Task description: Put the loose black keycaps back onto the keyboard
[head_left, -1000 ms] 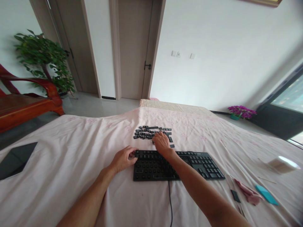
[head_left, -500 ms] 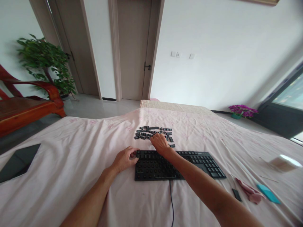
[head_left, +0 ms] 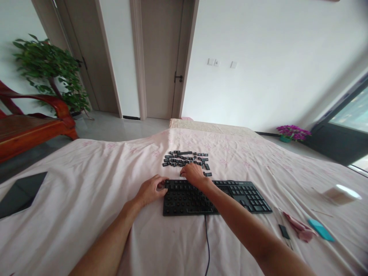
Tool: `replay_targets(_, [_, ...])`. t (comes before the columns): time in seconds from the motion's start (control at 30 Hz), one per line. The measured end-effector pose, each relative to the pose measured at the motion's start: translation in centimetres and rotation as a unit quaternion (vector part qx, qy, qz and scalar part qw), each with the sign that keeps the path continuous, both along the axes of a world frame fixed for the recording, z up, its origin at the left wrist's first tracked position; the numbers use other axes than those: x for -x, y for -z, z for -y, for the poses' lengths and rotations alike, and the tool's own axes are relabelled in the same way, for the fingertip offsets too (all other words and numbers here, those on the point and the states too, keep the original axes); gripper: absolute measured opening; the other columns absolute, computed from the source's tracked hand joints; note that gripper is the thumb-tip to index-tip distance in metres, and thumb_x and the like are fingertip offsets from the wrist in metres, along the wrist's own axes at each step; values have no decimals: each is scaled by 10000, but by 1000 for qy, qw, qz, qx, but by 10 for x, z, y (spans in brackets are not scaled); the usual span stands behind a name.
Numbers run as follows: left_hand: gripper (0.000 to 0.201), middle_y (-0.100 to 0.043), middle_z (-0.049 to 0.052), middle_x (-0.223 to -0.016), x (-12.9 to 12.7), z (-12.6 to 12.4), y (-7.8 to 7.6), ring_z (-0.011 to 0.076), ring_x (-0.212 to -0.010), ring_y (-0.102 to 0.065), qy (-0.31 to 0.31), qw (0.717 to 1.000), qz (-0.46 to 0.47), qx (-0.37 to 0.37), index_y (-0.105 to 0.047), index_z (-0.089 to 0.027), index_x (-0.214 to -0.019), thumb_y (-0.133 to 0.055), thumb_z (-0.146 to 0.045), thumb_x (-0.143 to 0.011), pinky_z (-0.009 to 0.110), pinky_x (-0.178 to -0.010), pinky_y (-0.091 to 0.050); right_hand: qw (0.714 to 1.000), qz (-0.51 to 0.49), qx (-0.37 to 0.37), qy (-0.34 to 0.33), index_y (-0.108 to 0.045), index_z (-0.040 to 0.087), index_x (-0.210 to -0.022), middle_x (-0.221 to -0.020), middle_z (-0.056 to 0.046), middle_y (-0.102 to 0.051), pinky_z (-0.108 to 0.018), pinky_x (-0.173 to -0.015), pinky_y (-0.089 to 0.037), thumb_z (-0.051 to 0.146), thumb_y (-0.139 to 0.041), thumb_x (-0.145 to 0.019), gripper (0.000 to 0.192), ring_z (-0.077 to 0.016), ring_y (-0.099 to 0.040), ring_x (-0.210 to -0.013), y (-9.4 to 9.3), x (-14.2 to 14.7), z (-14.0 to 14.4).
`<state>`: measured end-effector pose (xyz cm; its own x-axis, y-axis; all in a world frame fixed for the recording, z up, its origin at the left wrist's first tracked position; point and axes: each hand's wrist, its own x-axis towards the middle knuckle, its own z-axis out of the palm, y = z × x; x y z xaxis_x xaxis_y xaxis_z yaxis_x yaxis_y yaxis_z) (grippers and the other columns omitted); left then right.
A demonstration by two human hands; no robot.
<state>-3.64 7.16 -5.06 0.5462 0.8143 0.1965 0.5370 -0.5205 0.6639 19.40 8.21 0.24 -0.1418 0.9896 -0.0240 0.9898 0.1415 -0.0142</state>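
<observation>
A black keyboard lies on a pink bedsheet; its left half shows bare switch posts, its right half still has caps. Just beyond it is a cluster of several loose black keycaps. My left hand rests with curled fingers on the keyboard's far left corner. My right hand hovers at the keyboard's far edge, next to the near side of the keycaps, fingertips pinched downward. Whether a cap sits between those fingers is hidden.
The keyboard's cable runs toward me. A dark tablet lies at the left edge. At the right are a small black piece, a pink cloth, a blue item and a white box. A wooden bench stands beyond the bed.
My right hand has drawn back from the middle of the keycap cluster toward the keyboard's far edge and slightly left. My left hand has stayed at the keyboard's corner.
</observation>
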Motion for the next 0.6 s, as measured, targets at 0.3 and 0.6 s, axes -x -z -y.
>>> replay_targets(0.3, [393,-626,14,-990,-1,1,-2,131,-805,-615,-2,1000,-4,4,-622,-211,-1144,-590,-242,-754,225,-761,-467,999,-22,-3,23,-735,265,-977,-1072,-60,-704,-277,-803,-412,272,-587,-834,206,-225,-610,-1029,2,2,2])
replay_targets(0.6, [391,-636,12,-991,-1,0,1,131,-815,-614,-12,1000,-6,5,-620,-215,-1140,-596,-255,-752,221,-766,-469,994,-93,-37,40,-696,299,-1039,-1044,27,-708,-244,-804,-401,320,-560,-853,231,-177,-619,-983,-23,-53,71])
